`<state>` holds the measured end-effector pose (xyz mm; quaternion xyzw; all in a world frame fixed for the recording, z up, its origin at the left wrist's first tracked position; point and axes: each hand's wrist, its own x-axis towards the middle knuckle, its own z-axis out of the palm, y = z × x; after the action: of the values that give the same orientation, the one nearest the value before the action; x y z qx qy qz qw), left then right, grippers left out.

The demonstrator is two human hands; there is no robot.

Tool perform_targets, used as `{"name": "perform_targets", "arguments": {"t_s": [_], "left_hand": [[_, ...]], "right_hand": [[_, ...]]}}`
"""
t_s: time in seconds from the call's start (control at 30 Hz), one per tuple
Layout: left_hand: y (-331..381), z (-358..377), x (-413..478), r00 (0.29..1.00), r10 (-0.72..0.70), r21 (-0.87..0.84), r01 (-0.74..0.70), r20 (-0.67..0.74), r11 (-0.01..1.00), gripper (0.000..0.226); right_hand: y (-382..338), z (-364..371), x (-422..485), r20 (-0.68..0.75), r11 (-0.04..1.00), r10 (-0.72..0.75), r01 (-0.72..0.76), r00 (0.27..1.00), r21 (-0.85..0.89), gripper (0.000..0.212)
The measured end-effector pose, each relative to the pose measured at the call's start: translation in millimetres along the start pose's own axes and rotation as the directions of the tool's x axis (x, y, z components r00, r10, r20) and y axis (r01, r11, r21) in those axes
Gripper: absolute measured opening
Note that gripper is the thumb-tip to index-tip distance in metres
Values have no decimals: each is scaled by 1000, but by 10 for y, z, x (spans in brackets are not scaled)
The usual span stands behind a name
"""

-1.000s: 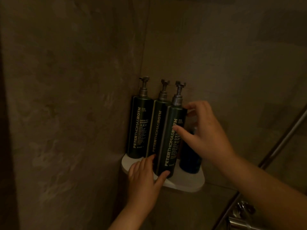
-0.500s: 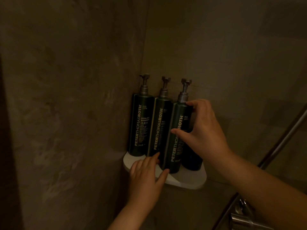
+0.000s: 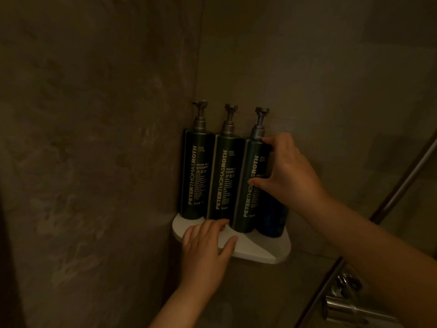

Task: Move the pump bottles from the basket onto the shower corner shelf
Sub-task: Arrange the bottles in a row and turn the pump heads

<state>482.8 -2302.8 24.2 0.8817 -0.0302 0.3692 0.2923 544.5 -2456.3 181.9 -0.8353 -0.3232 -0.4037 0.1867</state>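
Three dark green pump bottles stand upright in a row on the white corner shelf (image 3: 260,253), tucked into the angle of the two grey-brown walls. On the left is the shampoo bottle (image 3: 196,176), beside it and touching is the conditioner bottle (image 3: 227,183), and the third bottle (image 3: 249,209) sits at the right end of the row, closest to the shelf's front edge. Its label text is partly covered, so what it holds cannot be read.

The right hand (image 3: 290,176) grips that third bottle – thumb laid across the front of the label, index finger curled up at the shoulder just under the pump collar. The left hand (image 3: 205,252) rests flat on the front of the shelf, fingers loosely straight and holding nothing, fingertips just at the base of the conditioner bottle.

Behind the third bottle, half hidden by it and the right wrist, stands a darker blue bottle (image 3: 272,218), also on the shelf. Off to the right – a slanting metal rail (image 3: 406,181) and, low down, a chrome valve fitting (image 3: 343,306).
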Motion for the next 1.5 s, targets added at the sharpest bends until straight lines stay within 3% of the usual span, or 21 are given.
{"name": "perform_targets", "arguments": {"t_s": [0.4, 0.57, 0.7, 0.87, 1.0, 1.27, 1.5], "left_hand": [[15, -22, -5, 1000, 5, 0, -5, 28, 1000, 42], [38, -36, 0, 999, 9, 19, -10, 36, 1000, 40], [138, 0, -18, 998, 25, 13, -26, 57, 1000, 41], [296, 113, -28, 997, 29, 53, -33, 72, 998, 42], [395, 171, -4, 997, 12, 9, -13, 77, 1000, 43], [533, 255, -23, 998, -36, -3, 36, 43, 999, 43], [559, 224, -25, 996, -88, -49, 89, 21, 995, 46]], "right_hand": [[102, 11, 17, 7, 999, -33, 33, 999, -4, 74], [256, -145, -35, 26, 961, 146, -148, 989, 233, 46], [442, -241, -32, 128, 949, 193, -218, 973, 226, 23], [574, -304, -80, 217, 948, 109, -167, 970, 270, 28], [619, -294, -98, 269, 971, -27, -38, 963, 234, 36], [686, -260, -118, 148, 963, -124, 83, 981, 257, 21], [739, -297, -150, 200, 913, -168, 76, 965, 400, 29]]}}
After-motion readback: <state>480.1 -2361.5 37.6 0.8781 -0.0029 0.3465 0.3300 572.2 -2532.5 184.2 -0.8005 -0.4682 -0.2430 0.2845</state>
